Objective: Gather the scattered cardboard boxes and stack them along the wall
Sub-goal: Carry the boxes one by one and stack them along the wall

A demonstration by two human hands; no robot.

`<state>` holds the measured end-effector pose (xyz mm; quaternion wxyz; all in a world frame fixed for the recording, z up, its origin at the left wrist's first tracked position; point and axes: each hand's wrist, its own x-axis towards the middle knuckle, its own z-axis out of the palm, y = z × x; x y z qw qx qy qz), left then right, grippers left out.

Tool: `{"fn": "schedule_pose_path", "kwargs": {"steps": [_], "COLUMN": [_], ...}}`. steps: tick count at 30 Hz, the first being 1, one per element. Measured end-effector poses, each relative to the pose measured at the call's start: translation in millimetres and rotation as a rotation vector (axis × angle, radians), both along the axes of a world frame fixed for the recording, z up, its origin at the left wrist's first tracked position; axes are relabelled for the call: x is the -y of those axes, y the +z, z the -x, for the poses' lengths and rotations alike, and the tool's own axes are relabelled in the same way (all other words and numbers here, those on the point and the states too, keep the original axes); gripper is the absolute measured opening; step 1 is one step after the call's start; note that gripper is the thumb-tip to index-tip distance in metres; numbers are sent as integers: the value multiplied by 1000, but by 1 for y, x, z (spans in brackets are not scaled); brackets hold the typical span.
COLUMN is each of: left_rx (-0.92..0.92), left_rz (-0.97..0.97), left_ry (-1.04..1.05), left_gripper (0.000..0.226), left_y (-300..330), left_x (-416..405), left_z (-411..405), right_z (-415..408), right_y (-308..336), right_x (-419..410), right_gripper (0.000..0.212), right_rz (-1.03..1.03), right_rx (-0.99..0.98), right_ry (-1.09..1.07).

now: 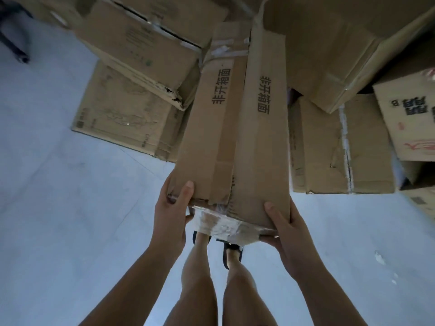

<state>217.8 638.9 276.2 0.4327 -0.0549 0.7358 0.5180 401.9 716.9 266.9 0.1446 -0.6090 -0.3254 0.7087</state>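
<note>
Hands (168,209) (283,228) grip long box's (235,128) near-end edges.

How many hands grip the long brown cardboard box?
2: left hand on the long brown cardboard box's near left corner, right hand on its near right corner.

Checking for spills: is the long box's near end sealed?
Taped, but torn: the long box shows clear tape across its near end, top flaps ragged.

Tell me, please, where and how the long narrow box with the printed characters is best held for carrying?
At its near end, from both sides, as now: the left hand and right hand clasp the long box at its two near corners, thumbs on top. It is narrow enough to span, though a grip nearer the middle would probably balance better.
</note>
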Motion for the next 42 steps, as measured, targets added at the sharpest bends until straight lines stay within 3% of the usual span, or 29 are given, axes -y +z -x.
{"fn": "schedule_pose_path", "kwargs": {"steps": [8, 11, 15, 21, 23, 26, 30, 42], "left_rx": [-52, -68, -107, -155, -191, -249, -339, -448], "left_rz": [-22, -59, -127, -200, -224, -243, -246, -202], "left_ry": [230, 334, 491, 795, 895, 1035, 1201, 1692], "left_gripper": [30, 30, 32, 37, 33, 30, 27, 26], "left_y": [111, 137, 165, 191, 196, 204, 214, 226], "left_x": [98, 138, 198, 296, 337, 411, 525, 743], "left_z": [-31, -39, -48, -62, -66, -75, -88, -129], "right_z": [-10, -5, 12, 55, 70, 86, 108, 166], "right_y": [102, 129, 161, 198, 208, 213, 217, 231], "right_x": [60, 80, 112, 185, 222, 290, 403, 659], "right_gripper": [43, 52, 33, 35, 34, 55, 32, 30], "right_rz": [-55, -167, -242, -339, -348, -356, -324, -294], "right_rx": [-18, -33, -105, -222, -266, -346, -401, -530], "right_ry": [217, 348, 544, 822, 922, 1067, 1219, 1746]}}
